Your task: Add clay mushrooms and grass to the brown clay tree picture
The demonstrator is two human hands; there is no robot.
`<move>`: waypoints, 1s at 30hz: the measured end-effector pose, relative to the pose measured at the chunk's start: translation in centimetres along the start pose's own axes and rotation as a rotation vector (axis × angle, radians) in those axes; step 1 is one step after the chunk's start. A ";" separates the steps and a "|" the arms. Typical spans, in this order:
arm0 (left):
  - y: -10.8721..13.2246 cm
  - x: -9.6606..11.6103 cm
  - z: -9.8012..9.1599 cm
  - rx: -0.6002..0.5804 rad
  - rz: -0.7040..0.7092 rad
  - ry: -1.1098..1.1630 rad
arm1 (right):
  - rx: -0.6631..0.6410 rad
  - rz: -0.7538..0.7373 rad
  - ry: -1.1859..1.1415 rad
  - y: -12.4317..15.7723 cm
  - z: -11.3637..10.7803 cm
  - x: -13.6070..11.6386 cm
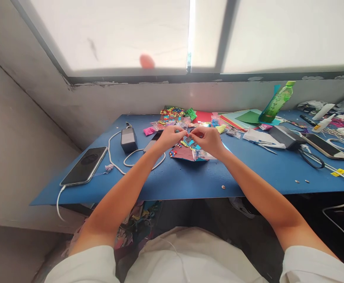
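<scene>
Both hands work over a brown panel (183, 152) near the middle of the desk (172, 188). Left hand (172, 137) and right hand (210, 139): fingers drawn in narrow, tips nearly meeting above the panel's far part; whether they close on some tiny piece, I cannot tell. Step in hand, as judged: fine fingertip work on small parts. The next move would call for a light, steady touch, sparing the loose bits on the panel. A clear packet (204, 154) lies at its near right corner.

Surface: blue, crowded at the back. Phone (85, 167) and grey charger block (128, 140) on the left; coloured sheets (250, 117) and a tilted green bottle (277, 102) at back right; small silvery bit (223, 187) near the front edge.

Room: grey wall (101, 100) behind, pale bright window (124, 31) above.
</scene>
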State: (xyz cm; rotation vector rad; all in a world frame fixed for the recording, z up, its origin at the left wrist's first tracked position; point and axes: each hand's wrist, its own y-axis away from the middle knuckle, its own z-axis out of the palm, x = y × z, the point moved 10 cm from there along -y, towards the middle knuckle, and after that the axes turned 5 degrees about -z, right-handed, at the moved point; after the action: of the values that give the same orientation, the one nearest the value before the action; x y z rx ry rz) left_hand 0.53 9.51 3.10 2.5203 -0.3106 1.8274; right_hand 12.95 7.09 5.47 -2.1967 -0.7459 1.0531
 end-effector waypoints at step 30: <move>-0.6 -0.9 -1.1 0.059 -0.072 0.150 | -0.090 0.039 0.158 -0.6 0.9 1.8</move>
State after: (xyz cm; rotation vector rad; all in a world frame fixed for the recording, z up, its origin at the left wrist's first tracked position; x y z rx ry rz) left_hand -0.66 10.42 2.64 2.3787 -0.1627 2.0116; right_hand 13.03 8.98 4.51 -2.3481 -0.6936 0.8675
